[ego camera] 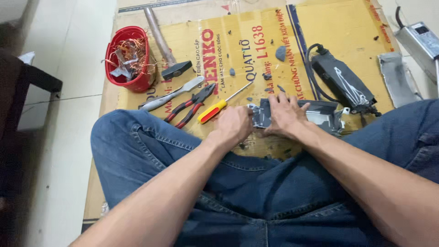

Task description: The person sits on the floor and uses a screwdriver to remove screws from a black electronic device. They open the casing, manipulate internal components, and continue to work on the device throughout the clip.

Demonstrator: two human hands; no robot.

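Note:
I sit cross-legged in blue jeans on a yellow cardboard sheet. My left hand is closed around the left end of a grey metal casing that lies on the cardboard in front of me. My right hand presses flat on top of the same casing, fingers spread. Much of the casing is hidden under both hands. A screwdriver with a red and yellow handle lies just left of my left hand.
Red-handled pliers, a metal-handled knife and a hammer lie to the left. A red bowl holds copper wire scraps. A black block with a cable, a grey metal strip and a silver box sit right.

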